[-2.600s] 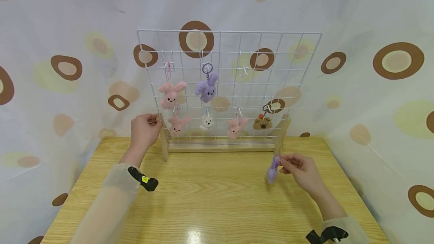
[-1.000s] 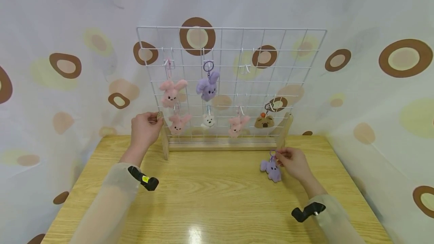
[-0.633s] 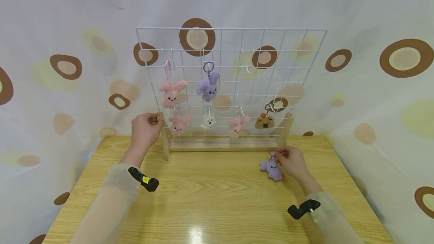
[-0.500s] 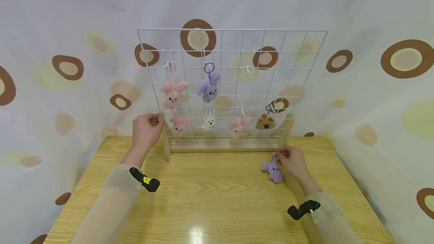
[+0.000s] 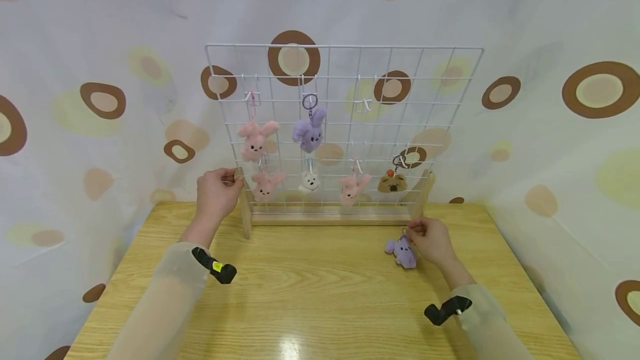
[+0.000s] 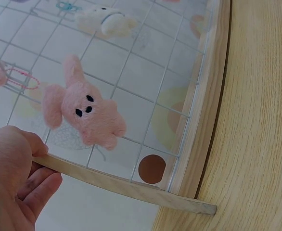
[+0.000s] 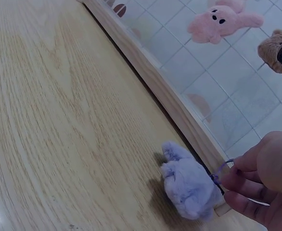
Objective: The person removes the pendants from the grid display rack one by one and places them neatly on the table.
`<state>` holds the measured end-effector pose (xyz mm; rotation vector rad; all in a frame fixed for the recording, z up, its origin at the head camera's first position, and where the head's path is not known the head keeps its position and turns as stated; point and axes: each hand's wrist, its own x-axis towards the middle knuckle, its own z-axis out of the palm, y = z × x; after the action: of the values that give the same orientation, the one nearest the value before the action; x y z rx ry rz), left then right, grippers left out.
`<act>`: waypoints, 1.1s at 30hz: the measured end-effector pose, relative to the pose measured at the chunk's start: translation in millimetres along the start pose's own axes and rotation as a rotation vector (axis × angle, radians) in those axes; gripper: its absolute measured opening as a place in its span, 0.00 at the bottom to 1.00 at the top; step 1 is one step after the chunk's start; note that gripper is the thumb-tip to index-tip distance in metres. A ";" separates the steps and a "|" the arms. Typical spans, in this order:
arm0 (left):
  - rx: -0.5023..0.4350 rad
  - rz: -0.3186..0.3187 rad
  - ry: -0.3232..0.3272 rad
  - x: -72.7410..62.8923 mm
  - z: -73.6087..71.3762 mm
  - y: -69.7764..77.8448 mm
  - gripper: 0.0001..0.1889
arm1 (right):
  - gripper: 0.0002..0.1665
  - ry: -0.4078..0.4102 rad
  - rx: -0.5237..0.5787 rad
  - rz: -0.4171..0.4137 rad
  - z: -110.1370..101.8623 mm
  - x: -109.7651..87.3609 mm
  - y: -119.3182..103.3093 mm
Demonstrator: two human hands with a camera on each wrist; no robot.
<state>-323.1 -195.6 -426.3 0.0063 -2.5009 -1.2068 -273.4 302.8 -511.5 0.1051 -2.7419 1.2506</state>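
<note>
My left hand [image 5: 218, 194] grips the top of the left wooden upright of the display stand; in the left wrist view the thumb and fingers close around that wooden upright [image 6: 126, 186]. My right hand [image 5: 431, 239] pinches the ring of a purple bunny keychain [image 5: 403, 252] in front of the stand's right foot. In the right wrist view the plush [image 7: 186, 185] shows its back and hangs by its purple ring [image 7: 222, 168] from the fingertips, close over the table. Another purple bunny keychain [image 5: 308, 133] hangs on the white wire grid [image 5: 345, 46].
Pink bunny keychains [image 5: 255, 140] hang at the grid's left and lower middle. A white bear keychain [image 5: 310, 181] and a brown animal-head keychain [image 5: 392, 183] hang in the lower row. A white hook [image 5: 364, 105] sits upper right. The wooden table [image 5: 310, 282] spreads in front.
My right hand moved left and slightly up toward the stand's right foot; the purple bunny turned to face the head camera, then its ring tilted. My left hand stayed on the upright.
</note>
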 end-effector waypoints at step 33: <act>-0.016 -0.017 0.003 -1.0 -0.8 2.7 0.16 | 0.13 -0.158 0.195 -0.181 -23.9 5.5 -84.3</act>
<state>-321.5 -194.3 -424.1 0.0250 -2.4935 -1.2326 -267.2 265.6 -432.3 0.4783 -2.6545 1.5117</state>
